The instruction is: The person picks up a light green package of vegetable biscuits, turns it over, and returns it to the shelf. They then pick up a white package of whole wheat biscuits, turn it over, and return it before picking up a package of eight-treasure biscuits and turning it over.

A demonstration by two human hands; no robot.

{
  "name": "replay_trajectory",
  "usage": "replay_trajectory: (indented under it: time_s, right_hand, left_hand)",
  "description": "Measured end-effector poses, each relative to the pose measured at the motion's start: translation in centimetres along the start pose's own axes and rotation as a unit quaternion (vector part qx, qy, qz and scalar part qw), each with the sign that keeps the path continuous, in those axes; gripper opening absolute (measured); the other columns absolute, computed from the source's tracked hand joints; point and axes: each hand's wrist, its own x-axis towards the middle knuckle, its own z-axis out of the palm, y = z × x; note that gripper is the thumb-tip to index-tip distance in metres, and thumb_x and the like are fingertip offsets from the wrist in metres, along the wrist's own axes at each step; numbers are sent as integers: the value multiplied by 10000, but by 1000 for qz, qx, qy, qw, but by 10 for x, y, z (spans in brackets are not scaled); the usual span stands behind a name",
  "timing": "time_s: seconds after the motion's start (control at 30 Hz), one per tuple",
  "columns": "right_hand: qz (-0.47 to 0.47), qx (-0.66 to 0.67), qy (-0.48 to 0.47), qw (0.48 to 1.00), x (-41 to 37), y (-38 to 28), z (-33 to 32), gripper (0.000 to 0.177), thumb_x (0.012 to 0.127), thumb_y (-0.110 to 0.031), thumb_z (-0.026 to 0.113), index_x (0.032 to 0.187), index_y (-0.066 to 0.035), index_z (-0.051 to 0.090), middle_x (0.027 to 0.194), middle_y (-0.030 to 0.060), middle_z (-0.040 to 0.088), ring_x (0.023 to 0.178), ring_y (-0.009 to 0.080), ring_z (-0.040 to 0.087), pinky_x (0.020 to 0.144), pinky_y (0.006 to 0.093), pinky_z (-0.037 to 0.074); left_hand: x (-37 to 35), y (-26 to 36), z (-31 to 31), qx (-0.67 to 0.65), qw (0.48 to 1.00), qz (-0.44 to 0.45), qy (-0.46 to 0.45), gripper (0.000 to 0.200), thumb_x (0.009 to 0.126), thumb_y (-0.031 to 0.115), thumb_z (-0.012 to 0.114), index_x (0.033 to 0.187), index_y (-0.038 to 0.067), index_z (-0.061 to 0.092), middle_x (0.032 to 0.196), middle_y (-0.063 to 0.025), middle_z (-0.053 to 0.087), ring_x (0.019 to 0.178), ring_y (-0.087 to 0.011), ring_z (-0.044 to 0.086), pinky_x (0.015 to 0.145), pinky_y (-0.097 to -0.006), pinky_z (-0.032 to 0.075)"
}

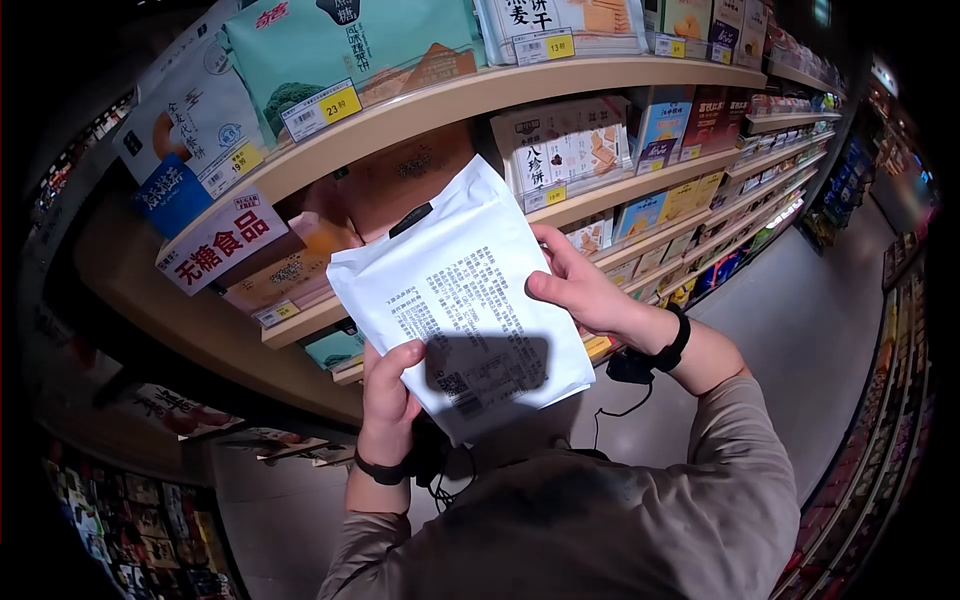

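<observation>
Between my hands is a white food package (460, 265), its printed side with small lines of text and a barcode facing me. It tilts in front of the shelves, and a dark shadow falls across its lower half. My left hand (390, 385) grips the lower left edge, thumb on the front and fingers hidden behind. My right hand (585, 290) holds the right edge the same way, with its thumb pressed on the printed face. A black strip or handle opening (410, 219) shows near the package's top edge. Both wrists wear black bands.
Curved wooden shelves (400, 95) carry packaged snacks, with a large green bag (350, 50) above and a white biscuit pack (565, 145) behind my right hand. A red-lettered sign (222, 240) hangs at the left. More stocked shelves line the right aisle.
</observation>
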Motion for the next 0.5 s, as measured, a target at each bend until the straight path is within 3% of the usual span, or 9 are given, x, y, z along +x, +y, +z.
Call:
replay_trajectory:
  time_s: [0.03,0.13,0.17,0.2,0.23,0.3,0.4,0.43,0.5]
  right_hand:
    - [-2,-1,-6,1000,0,2,-4,701,930,-306,588,1431,-37,180,1192,120,548,1109,172,533,933,337,437]
    - [-44,54,8,998,-2,9,-18,823,900,-647,384,1453,-71,184,1224,89,549,1107,202,543,922,340,437]
    - [-53,119,0,991,-4,12,-24,816,897,-661,360,1436,-61,241,1252,109,540,1136,219,540,944,367,437]
    - [-66,165,1,984,-6,20,-26,833,887,-684,333,1425,-51,264,1276,122,527,1154,230,535,957,380,436]
    - [-79,210,3,975,-9,26,-25,855,878,-706,305,1415,-41,287,1301,136,514,1173,240,529,971,392,434]
    - [-24,270,66,960,-19,37,-15,991,806,-801,239,1420,-25,274,1370,184,451,1230,283,493,995,425,432]
    - [-69,204,-2,977,-20,45,1,1093,742,-818,393,1464,-38,141,1434,173,376,1277,294,446,998,452,428]
    - [-85,198,-27,976,-21,42,6,1107,739,-740,549,1471,-45,95,1472,160,311,1329,277,375,1040,424,377]
    - [-116,125,14,985,-21,30,25,1095,744,-580,703,1473,-49,82,1480,128,284,1357,243,312,1077,378,304]
  left_hand:
    - [-1,3,4,-5,1000,18,10,719,746,83,607,1383,-43,298,1297,-180,499,1163,-277,532,981,-368,436]
    - [-1,6,8,-9,996,68,50,698,759,122,585,1375,-41,301,1276,-182,504,1144,-276,538,973,-370,436]
    - [0,7,11,-31,993,86,79,687,767,133,579,1371,-41,304,1271,-181,504,1139,-276,538,973,-372,434]
    - [0,5,14,7,988,102,113,628,824,259,551,1353,-24,362,1240,-153,533,1131,-274,531,992,-389,403]
    - [0,6,21,5,988,110,110,628,824,259,551,1353,-24,362,1240,-153,533,1131,-274,531,992,-389,403]
    - [0,10,37,-47,979,121,157,614,866,309,515,1371,5,343,1254,-129,518,1149,-260,513,995,-391,385]
    - [0,2,46,-34,981,134,140,609,895,380,462,1367,12,344,1260,-130,500,1154,-253,498,981,-390,384]
    - [0,-2,52,-30,982,131,133,616,896,402,450,1360,9,351,1262,-135,493,1156,-252,491,974,-389,384]
    - [11,-25,47,-50,975,154,156,634,891,449,432,1338,3,368,1251,-139,490,1157,-246,482,954,-390,392]
